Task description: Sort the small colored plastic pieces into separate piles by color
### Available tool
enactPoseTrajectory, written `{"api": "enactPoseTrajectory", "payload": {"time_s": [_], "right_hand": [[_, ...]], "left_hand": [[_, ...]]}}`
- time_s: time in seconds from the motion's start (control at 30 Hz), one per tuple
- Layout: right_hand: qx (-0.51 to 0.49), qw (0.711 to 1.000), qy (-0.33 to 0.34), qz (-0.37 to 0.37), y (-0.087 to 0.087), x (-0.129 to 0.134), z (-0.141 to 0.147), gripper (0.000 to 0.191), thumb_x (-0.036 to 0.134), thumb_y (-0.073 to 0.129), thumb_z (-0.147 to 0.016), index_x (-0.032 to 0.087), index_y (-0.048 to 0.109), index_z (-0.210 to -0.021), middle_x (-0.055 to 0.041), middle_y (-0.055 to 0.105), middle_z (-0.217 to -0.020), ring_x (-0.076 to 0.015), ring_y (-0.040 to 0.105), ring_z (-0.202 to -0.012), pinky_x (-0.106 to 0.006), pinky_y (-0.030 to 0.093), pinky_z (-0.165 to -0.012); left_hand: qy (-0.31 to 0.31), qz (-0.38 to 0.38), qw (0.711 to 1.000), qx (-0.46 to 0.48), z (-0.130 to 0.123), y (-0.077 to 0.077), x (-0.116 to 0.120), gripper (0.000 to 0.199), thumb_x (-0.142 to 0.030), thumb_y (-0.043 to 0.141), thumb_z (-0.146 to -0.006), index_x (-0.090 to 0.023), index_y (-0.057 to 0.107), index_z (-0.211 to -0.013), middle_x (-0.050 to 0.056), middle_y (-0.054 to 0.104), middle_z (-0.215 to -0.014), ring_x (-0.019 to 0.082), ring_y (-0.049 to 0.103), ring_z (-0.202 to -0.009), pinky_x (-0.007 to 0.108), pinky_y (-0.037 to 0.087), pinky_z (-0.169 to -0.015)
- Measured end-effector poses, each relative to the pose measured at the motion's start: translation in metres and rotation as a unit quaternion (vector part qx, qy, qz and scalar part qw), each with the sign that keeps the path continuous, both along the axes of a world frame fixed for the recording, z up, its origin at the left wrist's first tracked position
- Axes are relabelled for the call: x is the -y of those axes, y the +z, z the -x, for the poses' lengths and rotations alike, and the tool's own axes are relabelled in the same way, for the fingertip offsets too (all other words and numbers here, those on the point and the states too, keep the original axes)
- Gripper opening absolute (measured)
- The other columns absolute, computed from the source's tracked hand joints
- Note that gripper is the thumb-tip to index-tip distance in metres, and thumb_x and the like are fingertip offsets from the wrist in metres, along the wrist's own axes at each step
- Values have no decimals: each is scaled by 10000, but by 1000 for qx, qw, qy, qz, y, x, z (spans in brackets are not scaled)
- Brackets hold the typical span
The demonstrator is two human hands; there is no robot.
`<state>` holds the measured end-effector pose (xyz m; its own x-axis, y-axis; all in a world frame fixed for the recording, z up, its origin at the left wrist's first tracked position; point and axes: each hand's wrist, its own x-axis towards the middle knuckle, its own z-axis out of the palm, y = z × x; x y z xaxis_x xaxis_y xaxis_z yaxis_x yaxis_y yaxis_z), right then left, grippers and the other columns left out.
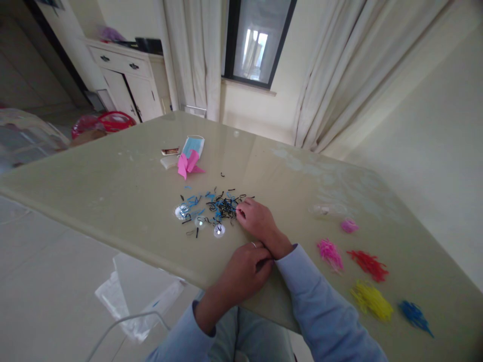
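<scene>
A loose pile of small black and blue rubber bands (224, 206) lies spread on the table. At the pile's right edge is my right hand (258, 219), its fingers curled into a pinch; what they hold, if anything, is too small to make out. Closer to the table's near edge, my left hand (245, 270) rests against my right wrist with its fingers curled under. A ring shows on one finger, and whatever that hand may hold is hidden. Bright reflections of light fall on the tabletop around the pile's left side.
Pink (331, 255), red (369, 265), yellow (373, 300) and blue bundles (415, 317) lie to the right on the table (113, 201). A small pink bunch (349, 225) sits behind them. Farther back are a face mask (193, 145) and pink paper piece (188, 163).
</scene>
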<state>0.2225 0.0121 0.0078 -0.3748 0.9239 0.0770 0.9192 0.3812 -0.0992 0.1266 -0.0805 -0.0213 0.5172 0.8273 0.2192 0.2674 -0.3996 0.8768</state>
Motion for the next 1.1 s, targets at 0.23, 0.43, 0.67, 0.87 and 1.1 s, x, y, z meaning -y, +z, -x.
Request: {"api": "enactPoseTrajectory", "payload": {"time_s": [0.23, 0.43, 0.67, 0.87, 1.1], "right_hand": [[-44, 999, -6, -11, -2, 2, -4, 280, 280, 406, -1039, 198, 674, -1040, -65, 672, -1054, -174, 621, -921, -264, 431, -758], [-69, 998, -14, 1, -3, 4, -5, 264, 267, 407, -1037, 196, 661, -1049, -65, 668, -1049, -176, 608, -912, -271, 424, -760], [-76, 997, 17, 31, -3, 3, -5, 213, 295, 522, -995, 188, 696, -1057, -71, 658, -1077, -172, 614, -944, -261, 434, -789], [-74, 997, 18, 33, -2, 3, -3, 228, 256, 489, -999, 185, 706, -993, -62, 653, -1016, -161, 600, -913, -255, 423, -774], [-113, 993, 16, 0, 4, 8, -7, 173, 228, 536, -975, 184, 703, -983, -57, 664, -1004, -162, 602, -908, -257, 430, -783]], "left_hand": [[0, 2, 1000, 3, 1, 4, 0, 174, -123, 554, -868, -146, 719, -815, 61, 707, -858, 176, 621, -816, 271, 436, -751], [0, 2, 1000, 2, 2, 7, 2, 170, -123, 557, -867, -141, 717, -813, 59, 707, -847, 171, 617, -801, 265, 431, -741], [8, -6, 1000, 0, 1, 4, 1, 157, -125, 566, -869, -145, 710, -812, 51, 707, -838, 160, 601, -779, 257, 414, -725], [5, -2, 1000, -3, 2, 5, 1, 167, -125, 557, -872, -144, 703, -794, 53, 698, -819, 164, 600, -775, 260, 411, -711], [3, 9, 1000, 7, 1, 6, 0, 181, -141, 551, -874, -165, 728, -850, 55, 726, -868, 180, 629, -819, 274, 446, -757]]}}
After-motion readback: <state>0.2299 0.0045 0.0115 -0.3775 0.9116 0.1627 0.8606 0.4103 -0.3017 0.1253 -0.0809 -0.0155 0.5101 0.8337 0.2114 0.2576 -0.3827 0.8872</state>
